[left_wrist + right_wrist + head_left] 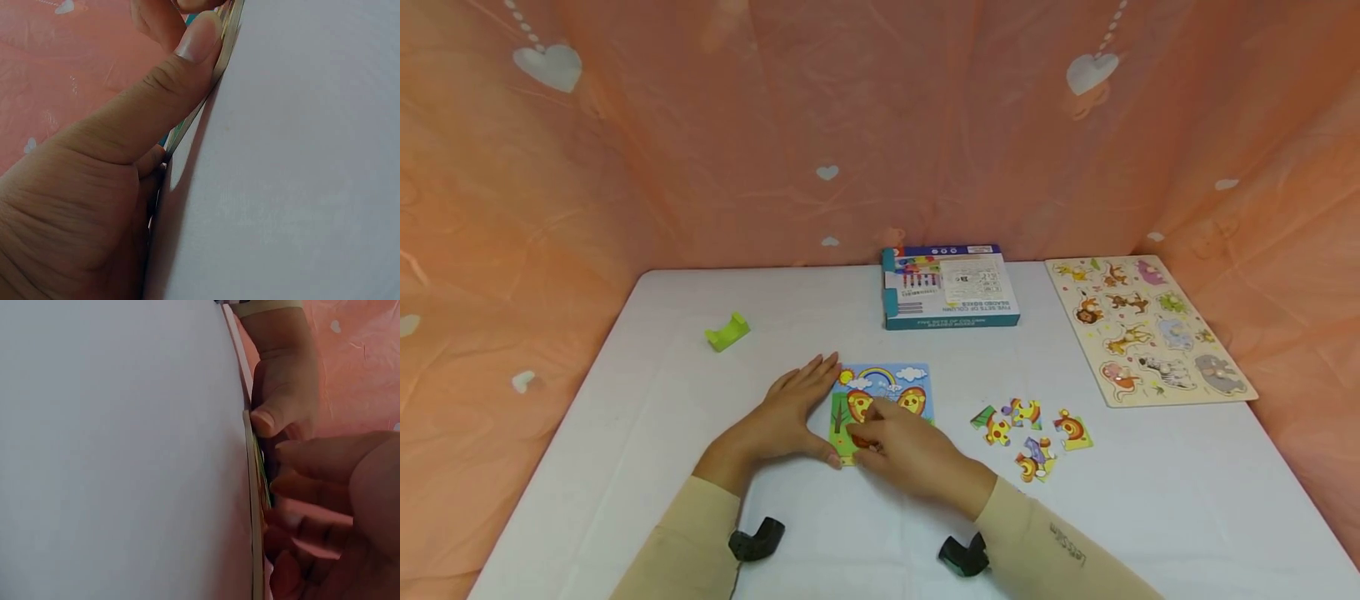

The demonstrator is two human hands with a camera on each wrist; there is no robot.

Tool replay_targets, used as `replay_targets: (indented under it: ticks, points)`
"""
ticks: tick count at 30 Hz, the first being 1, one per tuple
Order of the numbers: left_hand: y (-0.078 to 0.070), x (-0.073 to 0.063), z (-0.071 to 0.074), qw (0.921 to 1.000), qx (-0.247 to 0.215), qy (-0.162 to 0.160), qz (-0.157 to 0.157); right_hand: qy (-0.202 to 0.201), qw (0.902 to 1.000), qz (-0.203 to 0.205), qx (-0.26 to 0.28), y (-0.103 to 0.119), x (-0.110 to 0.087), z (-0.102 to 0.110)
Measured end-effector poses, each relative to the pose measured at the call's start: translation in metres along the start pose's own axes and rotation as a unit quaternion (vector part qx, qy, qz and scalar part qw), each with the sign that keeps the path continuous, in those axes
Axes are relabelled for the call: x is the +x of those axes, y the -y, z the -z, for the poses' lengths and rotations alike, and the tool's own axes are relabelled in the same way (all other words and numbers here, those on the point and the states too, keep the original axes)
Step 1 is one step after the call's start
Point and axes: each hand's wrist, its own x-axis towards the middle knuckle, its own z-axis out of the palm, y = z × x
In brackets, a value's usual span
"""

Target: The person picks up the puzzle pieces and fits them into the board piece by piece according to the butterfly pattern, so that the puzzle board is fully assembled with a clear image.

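Observation:
A square picture puzzle [887,377] with a rainbow, clouds and a tree lies on the white table. My left hand [786,417] rests along its left side, fingers stretched out and thumb at the near left corner. In the left wrist view the thumb [194,47] touches the puzzle's edge [219,69]. Over the lower part of the puzzle, my right hand [910,450] has bent fingers around a small orange-brown puzzle piece [862,442], mostly covered by them. Several loose puzzle pieces [1037,454] with animal pictures lie to the right.
Behind the puzzle lies a flat teal and white box [951,287]. A wooden animal board [1138,321] is at the right back of the table [625,417]. To the left sits a small lime-green curved object [727,332]. An orange curtain [850,125] hangs behind.

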Motion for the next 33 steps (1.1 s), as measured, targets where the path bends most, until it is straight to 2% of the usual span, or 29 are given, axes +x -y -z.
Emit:
replay_targets:
  ticks: [7, 10, 14, 20, 23, 27, 29, 33]
  points:
    - [-0.001, -0.002, 0.0, 1.0, 0.003, -0.002, 0.006, 0.036, 0.9977, 0.018, 0.056, -0.003, -0.016, 0.016]
    - [-0.001, -0.002, 0.0, 1.0, 0.005, -0.003, 0.005, 0.035, 0.9949, 0.006, 0.094, -0.01, -0.024, 0.022]
    - [0.0, -0.001, -0.002, 1.0, 0.005, -0.004, 0.007, 0.018, 0.9861, -0.007, 0.165, -0.023, -0.034, 0.031]
    - [0.0, -0.002, -0.003, 0.9999, 0.001, -0.005, 0.012, -0.021, 0.9666, -0.028, 0.254, -0.044, -0.05, 0.048]
    - [0.0, -0.002, -0.003, 0.9999, -0.001, -0.005, 0.013, -0.038, 0.9522, -0.026, 0.302, -0.055, -0.058, 0.056]
    - [0.0, -0.003, -0.002, 0.9999, -0.001, -0.003, 0.013, -0.066, 0.9302, 0.022, 0.36, -0.073, -0.067, 0.065]
    - [0.0, -0.002, -0.002, 0.9999, 0.001, -0.003, 0.012, -0.083, 0.9223, 0.041, 0.375, -0.082, -0.071, 0.068]
    - [0.0, -0.001, -0.002, 0.9999, 0.006, -0.003, 0.008, -0.109, 0.9011, 0.058, 0.416, -0.097, -0.079, 0.074]
